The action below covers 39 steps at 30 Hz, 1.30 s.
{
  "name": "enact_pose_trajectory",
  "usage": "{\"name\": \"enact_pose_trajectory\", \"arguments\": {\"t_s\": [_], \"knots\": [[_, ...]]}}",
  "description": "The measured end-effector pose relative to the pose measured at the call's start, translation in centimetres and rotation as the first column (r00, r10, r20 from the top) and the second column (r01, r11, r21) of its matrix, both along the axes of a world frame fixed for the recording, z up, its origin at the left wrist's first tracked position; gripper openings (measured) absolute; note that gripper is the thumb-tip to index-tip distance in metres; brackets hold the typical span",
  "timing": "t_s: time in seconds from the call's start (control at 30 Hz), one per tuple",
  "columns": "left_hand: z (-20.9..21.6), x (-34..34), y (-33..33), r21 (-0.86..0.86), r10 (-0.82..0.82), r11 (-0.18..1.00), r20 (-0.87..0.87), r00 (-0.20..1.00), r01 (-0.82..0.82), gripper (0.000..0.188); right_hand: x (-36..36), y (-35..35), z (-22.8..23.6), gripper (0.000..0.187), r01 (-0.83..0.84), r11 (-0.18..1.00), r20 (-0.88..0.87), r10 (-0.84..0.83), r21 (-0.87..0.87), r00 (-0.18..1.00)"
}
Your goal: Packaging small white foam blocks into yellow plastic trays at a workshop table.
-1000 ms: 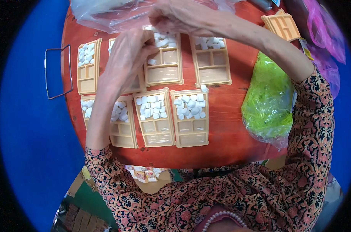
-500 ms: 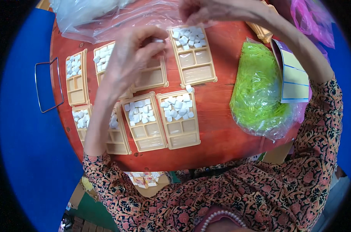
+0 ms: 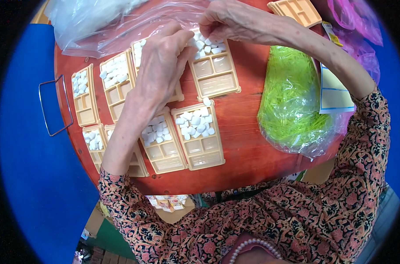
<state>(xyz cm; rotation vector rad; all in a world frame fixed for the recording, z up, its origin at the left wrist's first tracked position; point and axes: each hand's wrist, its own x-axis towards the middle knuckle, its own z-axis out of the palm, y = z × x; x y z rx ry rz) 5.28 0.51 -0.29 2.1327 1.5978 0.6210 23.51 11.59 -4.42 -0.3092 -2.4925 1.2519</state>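
Here, the person bends over a red table [image 3: 244, 127], and the landmark is the rightmost tray [image 3: 217, 83] of the far row, beige and divided into compartments. Its far, largest compartment holds small white pieces [image 3: 209, 49]. Above that end, the right hand [image 3: 226, 22] reaches in from the right, its fingers bent and their tips drawn close together; whether they grasp a piece cannot be told. Just to the left of the same compartment, the left hand [image 3: 167, 57] shows its back, fingers curled downward; what they hold, if anything, is hidden. Beneath it, left of the landmark, lies a partly covered tray [image 3: 178, 95]. One loose white piece [image 3: 206, 101] sits just beside the landmark's near edge. Nearer the person than the landmark runs a second row of trays [image 3: 204, 159]. Beyond and left of it spreads a clear plastic bag [image 3: 99, 26]; well to its right lies a bag of green strands [image 3: 292, 101].
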Motion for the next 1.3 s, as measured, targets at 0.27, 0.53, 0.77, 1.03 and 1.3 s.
{"name": "enact_pose_trajectory", "arguments": {"t_s": [0.27, 0.53, 0.77, 1.03, 1.3], "knots": [[-1.0, 0.0, 0.3, 0.001, -0.104, 0.995, -0.067, 0.992, 0.104, 0.007, 0.6, -0.8, -0.1, 0.010, 0.011, 1.000, 0.032, -0.011, -0.009, 0.999], [-0.7, -0.3, -2.1, 0.147, -0.124, 0.978, -0.167, 0.978, 0.149, 0.023, 0.2, -1.5, -0.5, 0.011, 0.013, 1.000, 0.053, -0.013, 0.009, 0.998], [-1.5, 0.9, -4.7, -0.126, -0.250, 0.968, -0.428, 0.868, 0.216, 0.076, -0.5, -2.8, 0.1, 0.007, 0.103, 0.990, 0.182, -0.085, -0.093, 0.980], [-1.8, 0.6, -4.5, -0.181, -0.308, 0.950, -0.430, 0.849, 0.253, 0.077, 1.7, -8.9, 3.1, 0.010, -0.093, 0.991, 0.280, 0.063, 0.094, 0.958], [-1.2, -0.2, -4.2, -0.167, -0.327, 0.943, -0.302, 0.895, 0.288, 0.056, 1.9, -13.0, 1.9, 0.013, -0.236, 0.936, 0.318, 0.148, 0.262, 0.937]]}}
